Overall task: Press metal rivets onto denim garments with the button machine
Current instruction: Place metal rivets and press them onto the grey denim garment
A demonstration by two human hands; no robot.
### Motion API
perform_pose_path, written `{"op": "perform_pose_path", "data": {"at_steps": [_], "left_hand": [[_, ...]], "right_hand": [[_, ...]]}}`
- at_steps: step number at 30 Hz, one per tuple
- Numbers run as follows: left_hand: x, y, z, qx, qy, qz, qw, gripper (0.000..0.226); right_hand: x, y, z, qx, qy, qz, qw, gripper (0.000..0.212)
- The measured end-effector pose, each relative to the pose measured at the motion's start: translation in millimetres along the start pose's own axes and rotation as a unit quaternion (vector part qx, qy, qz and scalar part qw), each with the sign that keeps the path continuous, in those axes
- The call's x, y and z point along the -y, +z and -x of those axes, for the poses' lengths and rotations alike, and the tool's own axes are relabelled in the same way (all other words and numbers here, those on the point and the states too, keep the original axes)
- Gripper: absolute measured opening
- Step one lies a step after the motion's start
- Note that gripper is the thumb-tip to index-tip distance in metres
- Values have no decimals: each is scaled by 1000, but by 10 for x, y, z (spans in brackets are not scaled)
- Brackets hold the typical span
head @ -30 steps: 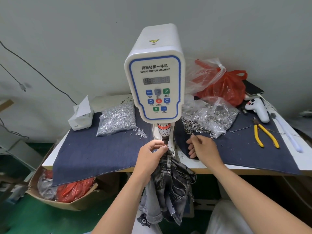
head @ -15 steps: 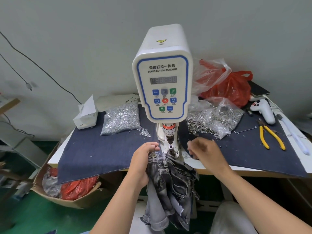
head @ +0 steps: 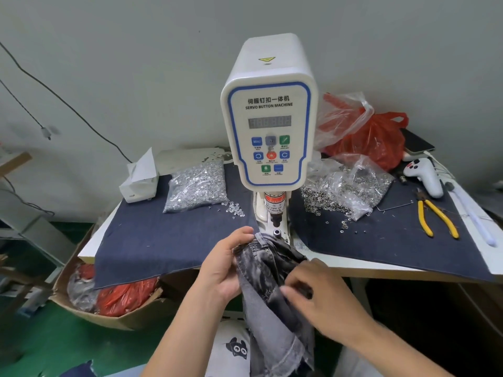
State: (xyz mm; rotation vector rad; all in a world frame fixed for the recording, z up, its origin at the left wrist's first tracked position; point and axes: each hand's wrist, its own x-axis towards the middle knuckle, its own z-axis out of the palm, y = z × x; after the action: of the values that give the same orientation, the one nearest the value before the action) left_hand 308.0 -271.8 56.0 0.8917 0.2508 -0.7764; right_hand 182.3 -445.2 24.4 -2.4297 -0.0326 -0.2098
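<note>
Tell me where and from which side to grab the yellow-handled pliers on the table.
Grip the yellow-handled pliers across both yellow handles near their middle, coming straight down from above. They lie flat on the dark denim cloth, jaws pointing away toward the wall and handles splayed toward the table's front edge, so a hand would probably close the two handles together. The white controller lies close behind the jaws.

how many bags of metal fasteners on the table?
2. One sealed clear bag left of the button machine; one open clear bag on its right, spilling pieces. The red bag's contents are hidden.
</note>
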Motion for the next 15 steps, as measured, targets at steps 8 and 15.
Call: {"op": "perform_pose_path", "data": {"at_steps": [8,15], "left_hand": [[-63,-317,35,-57,152,-317,934,41],[-90,-191,76,-2,70,-106,992,39]], "right_hand": [[-57,-506,-210,-48,32,-203,977,19],[6,-42,-43,125,47,-85,987,20]]}}
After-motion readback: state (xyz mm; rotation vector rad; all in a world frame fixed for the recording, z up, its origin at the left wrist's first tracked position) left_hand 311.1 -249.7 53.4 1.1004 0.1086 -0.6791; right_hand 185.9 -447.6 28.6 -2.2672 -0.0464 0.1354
